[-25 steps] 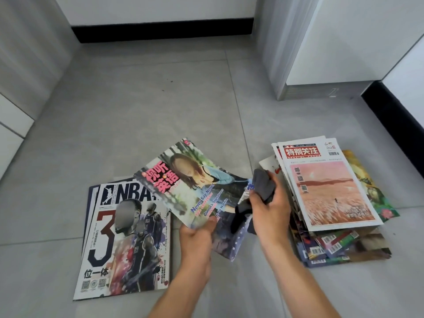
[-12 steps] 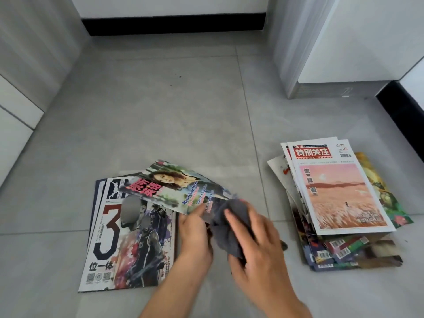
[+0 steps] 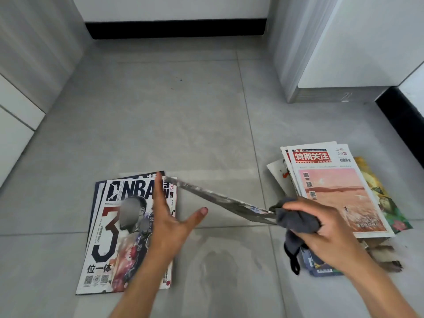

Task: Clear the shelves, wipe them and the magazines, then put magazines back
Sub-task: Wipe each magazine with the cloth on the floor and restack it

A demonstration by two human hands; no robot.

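Observation:
A magazine (image 3: 218,198) hangs in the air between my hands, seen almost edge-on and blurred. My right hand (image 3: 325,230) grips a grey cloth (image 3: 296,219) bunched around the magazine's right end. My left hand (image 3: 167,223) is spread open with straight fingers, its fingertips beside the magazine's far left corner; whether they touch it I cannot tell. Under my left hand a pile topped by an NBA magazine (image 3: 107,226) lies flat on the floor. A second pile, topped by a red-titled magazine (image 3: 332,196) with a pink cover, lies at the right.
Everything lies on a grey tiled floor (image 3: 160,122). A white cabinet (image 3: 344,53) stands at the back right, another white unit (image 3: 23,65) runs along the left, and a black skirting (image 3: 174,28) lines the far wall.
The magazine has turned from cover-up to nearly edge-on. My left hand has let go of it and opened, and my right hand with the cloth has moved to the right.

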